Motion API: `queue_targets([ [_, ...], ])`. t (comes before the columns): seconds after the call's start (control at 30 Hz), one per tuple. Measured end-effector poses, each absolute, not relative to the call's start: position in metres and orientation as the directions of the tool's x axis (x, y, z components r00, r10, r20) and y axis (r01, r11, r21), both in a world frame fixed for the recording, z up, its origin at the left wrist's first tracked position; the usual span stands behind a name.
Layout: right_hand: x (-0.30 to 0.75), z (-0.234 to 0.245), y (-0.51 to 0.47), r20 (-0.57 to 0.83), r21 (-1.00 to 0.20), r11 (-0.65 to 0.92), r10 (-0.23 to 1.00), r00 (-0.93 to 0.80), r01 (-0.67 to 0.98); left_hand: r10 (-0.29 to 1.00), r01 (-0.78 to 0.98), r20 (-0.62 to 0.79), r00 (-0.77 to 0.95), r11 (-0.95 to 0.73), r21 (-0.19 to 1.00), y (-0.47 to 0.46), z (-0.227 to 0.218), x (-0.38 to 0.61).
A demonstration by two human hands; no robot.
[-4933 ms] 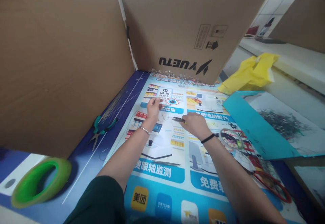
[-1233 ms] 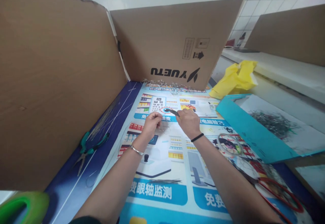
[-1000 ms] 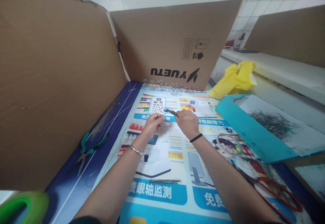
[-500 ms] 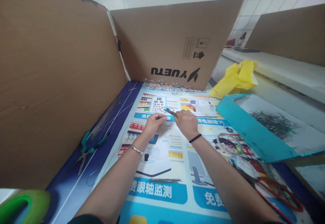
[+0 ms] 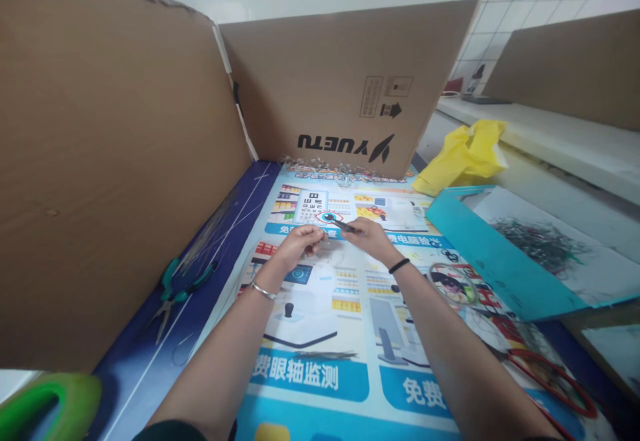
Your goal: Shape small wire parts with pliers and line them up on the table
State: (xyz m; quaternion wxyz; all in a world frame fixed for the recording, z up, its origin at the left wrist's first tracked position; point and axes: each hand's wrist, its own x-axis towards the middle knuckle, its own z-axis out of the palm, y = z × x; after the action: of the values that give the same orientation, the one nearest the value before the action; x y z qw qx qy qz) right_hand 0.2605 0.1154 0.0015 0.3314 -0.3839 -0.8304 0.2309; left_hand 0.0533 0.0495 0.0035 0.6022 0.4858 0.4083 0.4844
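While you work over the poster (image 5: 350, 334), both hands pinch.
Your left hand (image 5: 299, 242) nips something too fine to tell; your right hand (image 5: 371, 238) grips snips (image 5: 343, 225).

The cardboard panel (image 5: 345, 61) standing in front of me carries the brand YUETU (image 5: 333, 142) in big black letters, upside down from where I sit. Above it is a black arrow (image 5: 391, 109) pointing right, beside small printed boxes too fine to read. On the poster (image 5: 310, 308) under my arms, white characters on blue bands read 眼轴监测 (image 5: 303, 376) and 免费 (image 5: 423, 394). Farther up is an eye chart (image 5: 313, 201) of E shapes. Below it a blue eye sign (image 5: 329, 216) ringed in red sits at the tip of the snips (image 5: 345, 226) in my right hand (image 5: 370, 238).
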Motion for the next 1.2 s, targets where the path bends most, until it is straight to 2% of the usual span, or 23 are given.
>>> queue_targets([
  [0.13,0.26,0.003,0.112,0.34,-0.666,0.627,0.736,-0.585,0.403,0.955,-0.159,-0.065,0.289,0.115,0.981,0.047,0.004,0.054],
  [0.3,0.256,0.009,0.106,0.307,-0.677,0.632,0.708,-0.636,0.377,0.947,-0.096,-0.091,0.307,0.126,0.987,0.046,0.004,0.053],
  [0.53,0.254,0.005,0.106,0.302,-0.669,0.622,0.727,-0.616,0.407,0.954,-0.085,-0.103,0.28,0.131,0.988,0.05,-0.001,0.056],
  [0.73,0.255,0.002,0.109,0.251,-0.658,0.6,0.744,-0.62,0.454,0.964,-0.123,-0.057,0.26,0.091,0.988,0.051,-0.001,0.055],
  [1.03,0.261,0.013,0.107,0.175,-0.721,0.556,0.723,-0.668,0.414,0.933,-0.076,-0.123,0.337,0.157,0.985,0.048,0.004,0.051],
  [1.2,0.252,0.004,0.104,0.134,-0.738,0.511,0.752,-0.646,0.441,0.947,-0.075,-0.096,0.306,0.124,0.989,0.048,0.004,0.053],
])
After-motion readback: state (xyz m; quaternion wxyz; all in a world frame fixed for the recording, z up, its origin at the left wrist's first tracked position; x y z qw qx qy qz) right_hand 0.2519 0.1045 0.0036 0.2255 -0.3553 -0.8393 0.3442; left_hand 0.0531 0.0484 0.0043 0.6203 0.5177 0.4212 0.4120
